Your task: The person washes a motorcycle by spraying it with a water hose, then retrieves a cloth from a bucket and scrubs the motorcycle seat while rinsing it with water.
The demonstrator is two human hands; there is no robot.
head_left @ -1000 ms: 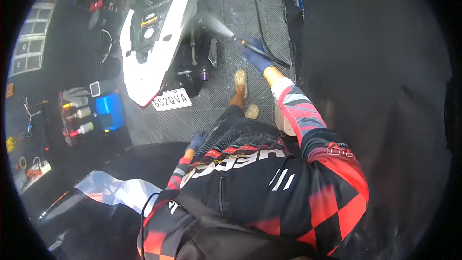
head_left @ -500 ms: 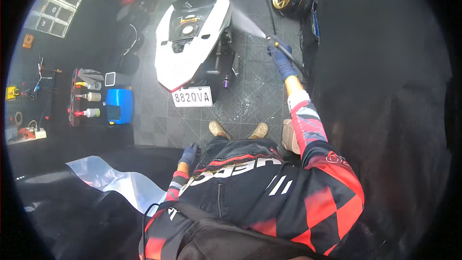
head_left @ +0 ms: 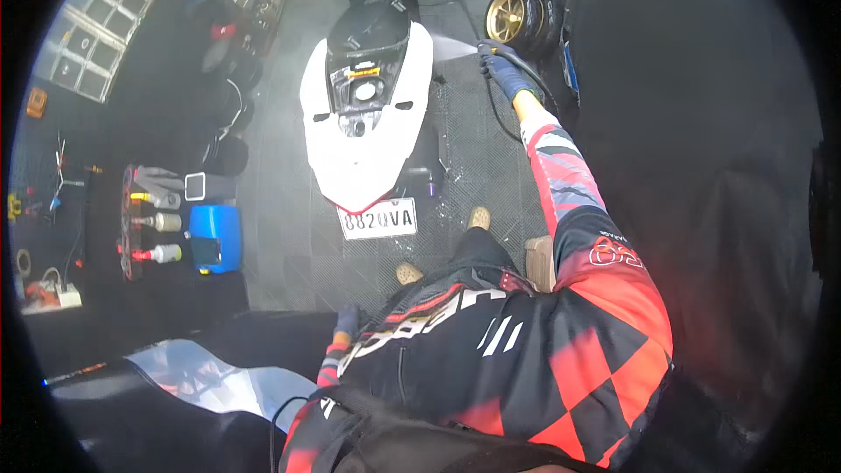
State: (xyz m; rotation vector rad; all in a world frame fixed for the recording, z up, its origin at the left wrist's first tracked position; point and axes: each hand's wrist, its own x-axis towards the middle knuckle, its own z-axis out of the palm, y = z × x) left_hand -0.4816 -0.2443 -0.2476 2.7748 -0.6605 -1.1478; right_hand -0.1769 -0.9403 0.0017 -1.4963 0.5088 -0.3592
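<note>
While the gloved right hand (head_left: 505, 70), right of centre in the upper part of the frame, keeps its fingers wrapped around a spray gun (head_left: 493, 50), a pale jet (head_left: 451, 50) fans leftward from the nozzle toward the white scooter (head_left: 361, 158). The scooter stands on the grey floor (head_left: 280, 236) in the upper middle, its number plate (head_left: 378, 220) at the near end. Gold-rimmed wheels (head_left: 508, 16) sit just above the gun. Toward the lower left of centre, the gloved left hand (head_left: 347, 320) hangs low; whether its fingers are curled or spread cannot be told. A blue container (head_left: 216, 236) and bottles (head_left: 161, 223) are at the left.
</note>
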